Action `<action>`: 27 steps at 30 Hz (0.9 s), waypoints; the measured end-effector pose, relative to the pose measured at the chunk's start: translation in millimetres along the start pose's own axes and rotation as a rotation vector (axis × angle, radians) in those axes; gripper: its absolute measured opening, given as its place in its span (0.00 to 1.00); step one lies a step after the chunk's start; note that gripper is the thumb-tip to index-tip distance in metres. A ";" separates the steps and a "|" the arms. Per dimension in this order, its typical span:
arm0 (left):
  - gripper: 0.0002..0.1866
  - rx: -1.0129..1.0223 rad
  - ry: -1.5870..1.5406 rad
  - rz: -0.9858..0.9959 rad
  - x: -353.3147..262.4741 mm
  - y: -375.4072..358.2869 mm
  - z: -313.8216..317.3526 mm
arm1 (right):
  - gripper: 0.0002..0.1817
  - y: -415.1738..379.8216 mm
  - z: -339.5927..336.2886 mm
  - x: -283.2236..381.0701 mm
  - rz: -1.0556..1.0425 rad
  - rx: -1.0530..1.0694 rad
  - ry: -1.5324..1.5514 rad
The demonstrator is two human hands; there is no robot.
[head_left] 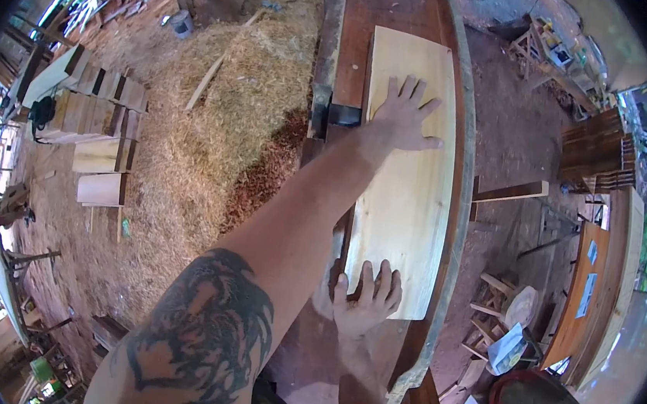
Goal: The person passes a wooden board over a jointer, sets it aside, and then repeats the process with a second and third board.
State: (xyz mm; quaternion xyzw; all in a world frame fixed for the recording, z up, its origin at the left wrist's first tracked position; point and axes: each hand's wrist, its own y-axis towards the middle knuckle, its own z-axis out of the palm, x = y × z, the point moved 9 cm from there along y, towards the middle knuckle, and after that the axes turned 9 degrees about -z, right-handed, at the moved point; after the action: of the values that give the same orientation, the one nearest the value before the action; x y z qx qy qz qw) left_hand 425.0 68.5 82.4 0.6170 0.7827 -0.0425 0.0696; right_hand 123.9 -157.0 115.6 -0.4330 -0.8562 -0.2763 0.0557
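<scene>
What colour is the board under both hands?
Pale yellowish, unfinished wood with faint grain; the board shows best in the head view.

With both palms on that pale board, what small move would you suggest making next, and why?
Probably push the board a little further forward along the bench. The left hand lies flat on its far half, the right hand presses its near edge, and the board lies lengthwise with bare bench beyond it.

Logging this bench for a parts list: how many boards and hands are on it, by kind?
Pale flat rectangular wooden board: 1
Bare hands pressed flat on it: 2, the left hand and the right hand
Total: 3
</scene>
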 end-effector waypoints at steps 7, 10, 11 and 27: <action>0.54 -0.034 -0.054 -0.006 33.3 62.3 -1.2 | 0.27 59.3 34.1 -2.3 0.006 0.001 -0.041; 0.49 -0.197 -0.332 -0.034 55.8 86.0 -19.6 | 0.27 84.9 49.3 -5.5 0.012 0.013 -0.069; 0.47 -0.295 -0.499 -0.053 69.2 86.3 -27.9 | 0.27 93.6 54.7 -6.2 0.007 0.010 -0.075; 0.39 0.191 -1.014 -0.918 110.4 -363.0 86.5 | 0.25 347.1 197.2 -18.2 -0.075 -0.119 -0.128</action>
State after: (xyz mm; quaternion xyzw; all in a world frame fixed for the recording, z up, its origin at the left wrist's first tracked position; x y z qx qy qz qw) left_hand 51.8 76.1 -27.9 0.1304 0.8283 -0.4199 0.3473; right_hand 431.5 96.8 91.1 -0.4197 -0.8557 -0.3005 -0.0354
